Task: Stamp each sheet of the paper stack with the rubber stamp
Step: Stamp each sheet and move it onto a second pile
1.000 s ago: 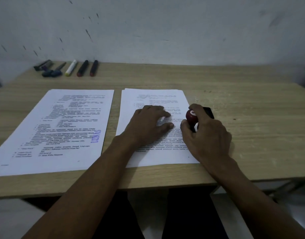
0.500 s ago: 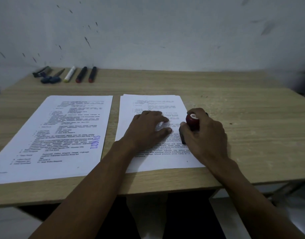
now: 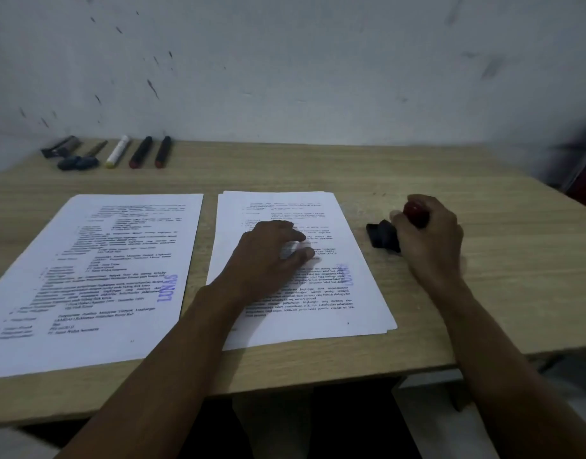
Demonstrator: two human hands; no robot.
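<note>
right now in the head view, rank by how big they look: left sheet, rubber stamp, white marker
1. left sheet, clearly largest
2. and 3. unsure: rubber stamp is partly hidden in the right hand; the white marker lies farther away.

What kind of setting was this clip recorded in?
Probably a plain home or small-office desk for paperwork: a light wood-grain table pushed against a scuffed white wall, printed white paper sheets bearing purple stamps, and a row of marker pens at the back.
</note>
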